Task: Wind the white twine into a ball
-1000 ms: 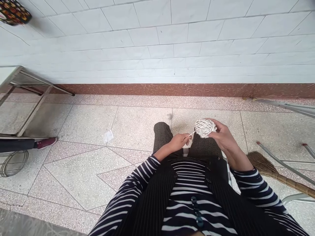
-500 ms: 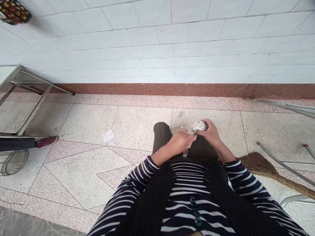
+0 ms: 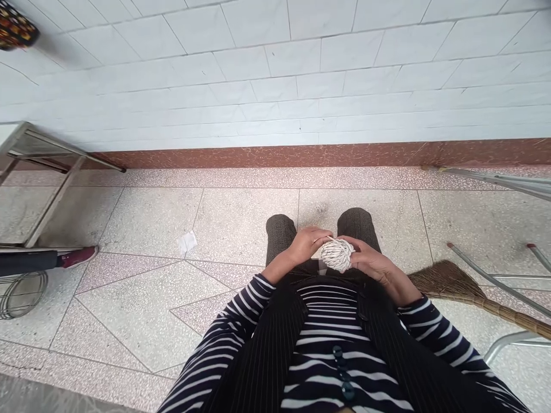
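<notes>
In the head view a ball of off-white cord (image 3: 337, 255) is held above my lap, its wound strands showing. My right hand (image 3: 373, 261) grips it from the right, with the fingers around its far side and edge. At its upper left, my left hand (image 3: 306, 244) is closed, pinching a short strand of cord (image 3: 323, 237) that runs to the top of the ball. The fingertips of both hands are close together there. Beyond my knees, a small whitish tangle (image 3: 321, 207) lies on the floor; its kind is too small to make out.
A straw broom (image 3: 451, 282) lies to my right beside metal chair legs (image 3: 495, 281). White paper (image 3: 187, 242) is on the tiled floor to the left. Farther left are a metal-framed table (image 3: 55, 198), another person's shoe (image 3: 78, 257) and a wire basket (image 3: 26, 292). A tiled wall (image 3: 275, 86) stands ahead.
The ball of cord has come down nearer to my body and turned, showing its wound side. My right hand has lowered with it, and my left hand has shifted slightly up and left.
</notes>
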Available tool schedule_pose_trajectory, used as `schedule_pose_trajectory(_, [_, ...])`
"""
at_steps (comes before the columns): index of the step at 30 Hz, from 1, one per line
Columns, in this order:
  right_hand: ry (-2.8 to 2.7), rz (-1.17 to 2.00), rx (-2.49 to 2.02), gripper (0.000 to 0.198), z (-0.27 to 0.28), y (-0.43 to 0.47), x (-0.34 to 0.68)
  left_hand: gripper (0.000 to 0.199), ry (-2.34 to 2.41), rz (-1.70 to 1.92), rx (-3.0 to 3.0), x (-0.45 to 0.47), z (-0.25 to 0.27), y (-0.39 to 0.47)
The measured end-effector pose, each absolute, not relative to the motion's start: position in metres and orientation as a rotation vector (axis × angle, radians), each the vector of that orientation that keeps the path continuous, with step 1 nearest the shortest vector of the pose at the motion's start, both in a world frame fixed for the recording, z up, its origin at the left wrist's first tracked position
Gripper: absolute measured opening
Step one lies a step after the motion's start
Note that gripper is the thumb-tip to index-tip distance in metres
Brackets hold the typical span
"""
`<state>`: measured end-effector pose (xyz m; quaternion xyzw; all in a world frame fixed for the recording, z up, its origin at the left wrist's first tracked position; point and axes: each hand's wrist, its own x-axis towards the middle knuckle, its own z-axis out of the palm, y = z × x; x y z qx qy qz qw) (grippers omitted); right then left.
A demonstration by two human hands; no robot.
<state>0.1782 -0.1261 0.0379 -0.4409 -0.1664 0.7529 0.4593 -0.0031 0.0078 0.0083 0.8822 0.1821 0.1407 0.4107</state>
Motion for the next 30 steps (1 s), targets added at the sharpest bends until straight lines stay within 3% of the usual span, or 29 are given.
schedule_pose_trajectory(4, [-0.353, 1.834, -0.989, 0.047, 0.040, -0.127, 0.183, 0.042, 0.489, 0.351, 2.048, 0.003, 0.005, 0.015])
schedule_pose_trajectory(9, [-0.322, 1.684, -0.906, 0.057, 0.048, -0.126, 0.198, 0.042, 0.551, 0.286, 1.976, 0.003, -0.002, 0.022])
schedule_pose_trajectory(14, [-0.249, 1.464, -1.025, 0.058, 0.053, -0.114, 0.212, 0.042, 0.618, 0.264, 1.907, -0.003, 0.001, 0.020])
schedule_pose_trajectory(24, [-0.360, 1.343, -1.135, 0.052, 0.070, -0.111, 0.223, 0.044, 0.600, 0.160, 1.987, -0.021, -0.012, 0.035])
schedule_pose_trajectory(30, [-0.482, 1.321, -1.172, 0.060, 0.101, -0.105, 0.226, 0.026, 0.704, 0.302, 2.214, -0.009, -0.019, 0.042])
